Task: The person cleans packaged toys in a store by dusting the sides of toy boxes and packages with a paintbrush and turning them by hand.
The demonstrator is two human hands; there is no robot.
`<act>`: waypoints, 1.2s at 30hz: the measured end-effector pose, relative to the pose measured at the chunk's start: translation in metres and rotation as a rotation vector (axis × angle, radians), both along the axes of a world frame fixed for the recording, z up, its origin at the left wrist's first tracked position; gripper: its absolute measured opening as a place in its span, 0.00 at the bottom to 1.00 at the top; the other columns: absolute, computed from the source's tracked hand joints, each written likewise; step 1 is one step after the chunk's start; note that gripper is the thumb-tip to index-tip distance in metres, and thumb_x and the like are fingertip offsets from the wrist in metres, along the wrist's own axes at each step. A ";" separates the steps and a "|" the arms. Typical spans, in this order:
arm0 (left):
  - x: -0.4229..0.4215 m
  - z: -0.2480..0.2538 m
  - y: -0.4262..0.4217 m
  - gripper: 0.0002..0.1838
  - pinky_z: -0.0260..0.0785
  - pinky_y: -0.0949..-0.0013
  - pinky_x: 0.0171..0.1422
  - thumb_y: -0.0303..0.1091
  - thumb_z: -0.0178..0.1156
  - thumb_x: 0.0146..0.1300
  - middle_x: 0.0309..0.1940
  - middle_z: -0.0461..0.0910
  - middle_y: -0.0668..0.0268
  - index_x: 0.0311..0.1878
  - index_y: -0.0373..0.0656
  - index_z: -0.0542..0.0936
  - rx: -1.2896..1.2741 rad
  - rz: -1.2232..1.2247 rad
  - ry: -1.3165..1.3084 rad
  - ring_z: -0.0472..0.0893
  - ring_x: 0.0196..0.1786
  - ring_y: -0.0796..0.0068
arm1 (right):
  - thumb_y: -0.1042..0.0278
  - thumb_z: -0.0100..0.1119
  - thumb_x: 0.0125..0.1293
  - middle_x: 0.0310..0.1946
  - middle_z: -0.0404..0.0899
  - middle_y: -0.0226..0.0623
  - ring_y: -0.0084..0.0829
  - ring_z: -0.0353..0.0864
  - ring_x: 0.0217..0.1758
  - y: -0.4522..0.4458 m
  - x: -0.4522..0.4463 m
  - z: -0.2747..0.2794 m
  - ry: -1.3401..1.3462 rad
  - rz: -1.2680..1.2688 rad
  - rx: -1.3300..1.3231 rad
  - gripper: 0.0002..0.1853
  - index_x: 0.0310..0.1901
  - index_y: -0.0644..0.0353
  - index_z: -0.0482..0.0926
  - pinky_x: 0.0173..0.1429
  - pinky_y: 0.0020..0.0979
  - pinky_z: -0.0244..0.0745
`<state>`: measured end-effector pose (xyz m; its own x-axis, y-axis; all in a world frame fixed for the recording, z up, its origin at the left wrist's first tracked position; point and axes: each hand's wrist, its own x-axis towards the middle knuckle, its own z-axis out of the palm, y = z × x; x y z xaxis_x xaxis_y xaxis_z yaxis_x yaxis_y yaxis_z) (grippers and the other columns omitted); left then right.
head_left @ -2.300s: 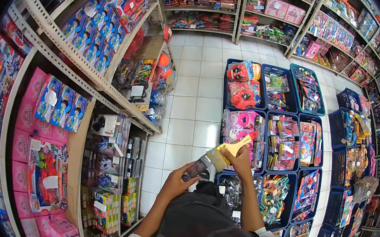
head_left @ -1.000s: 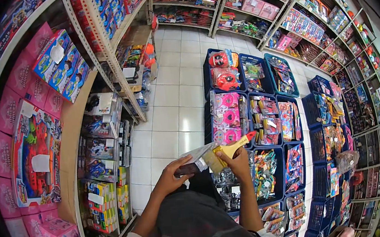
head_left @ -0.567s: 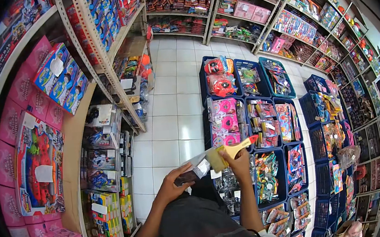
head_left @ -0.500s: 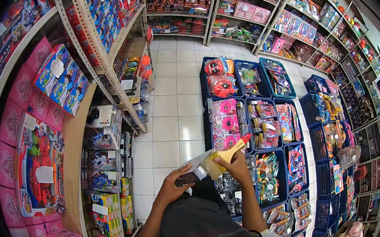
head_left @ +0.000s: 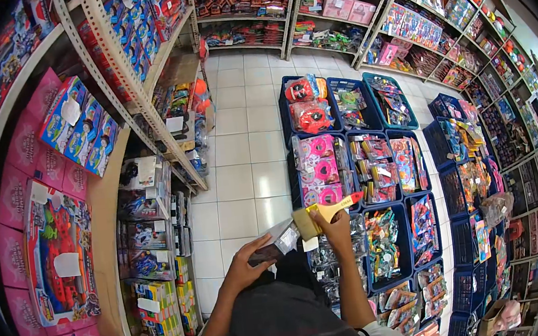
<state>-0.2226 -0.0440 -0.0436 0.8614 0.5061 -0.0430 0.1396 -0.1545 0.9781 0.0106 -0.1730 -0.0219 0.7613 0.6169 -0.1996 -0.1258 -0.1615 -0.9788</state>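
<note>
The left hand [head_left: 248, 265] is closed around one end of a clear-wrapped pack [head_left: 284, 240], which slants up between the two hands. The right hand [head_left: 335, 228] is clamped on a brush [head_left: 340, 206], its pale handle running out past the fingers to a red tip. The hands are near each other but apart. The bristles [head_left: 306, 224] lie at the pack's free end; from where I stand, I can't tell whether they press on it.

The wrap looks slick and loose, and only one end is gripped, so a hard push from the brush could twist the pack free and drop it to the floor or into a crate. Bristles catching a loose fold might crease or tear the plastic.

Beneath and beside the hands, blue crates [head_left: 408, 238] packed with bagged toys stand edge to edge, a teal crate [head_left: 412, 117] at the far end. They crowd the feet, so a careless step could knock one. White tile floor [head_left: 233, 172] runs alongside. Pink boxes [head_left: 13, 201] fill the left shelf [head_left: 110, 250], and laden racks [head_left: 240, 19] line the back.
</note>
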 end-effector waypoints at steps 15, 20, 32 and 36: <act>-0.003 0.000 0.020 0.37 0.65 0.61 0.69 0.30 0.73 0.52 0.61 0.77 0.57 0.68 0.52 0.73 -0.086 0.019 0.024 0.76 0.63 0.58 | 0.63 0.75 0.56 0.37 0.85 0.40 0.25 0.85 0.37 0.023 -0.008 0.016 -0.060 0.017 0.030 0.21 0.43 0.69 0.78 0.40 0.26 0.79; -0.003 -0.003 0.029 0.37 0.65 0.61 0.69 0.31 0.73 0.53 0.61 0.77 0.57 0.68 0.53 0.72 -0.021 0.052 -0.003 0.76 0.63 0.59 | 0.65 0.76 0.56 0.36 0.84 0.37 0.24 0.84 0.37 0.030 -0.008 0.011 0.020 0.095 0.049 0.19 0.41 0.68 0.79 0.42 0.27 0.79; -0.003 -0.002 0.042 0.39 0.72 0.66 0.64 0.25 0.73 0.53 0.61 0.76 0.57 0.70 0.52 0.70 0.071 0.027 -0.044 0.78 0.60 0.67 | 0.63 0.76 0.56 0.35 0.83 0.36 0.23 0.83 0.34 0.041 -0.003 0.018 -0.053 0.242 -0.047 0.21 0.43 0.66 0.76 0.41 0.27 0.79; -0.001 -0.008 0.042 0.36 0.64 0.62 0.70 0.28 0.72 0.54 0.62 0.76 0.57 0.68 0.49 0.72 -0.083 0.037 -0.023 0.74 0.66 0.61 | 0.63 0.75 0.57 0.34 0.84 0.36 0.23 0.83 0.34 0.044 -0.004 0.014 -0.029 0.087 0.001 0.18 0.39 0.66 0.77 0.38 0.26 0.78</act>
<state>-0.2238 -0.0018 -0.0516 0.8436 0.5328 -0.0668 0.1212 -0.0678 0.9903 0.0068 -0.1293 -0.0078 0.7103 0.6811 -0.1778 -0.0834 -0.1694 -0.9820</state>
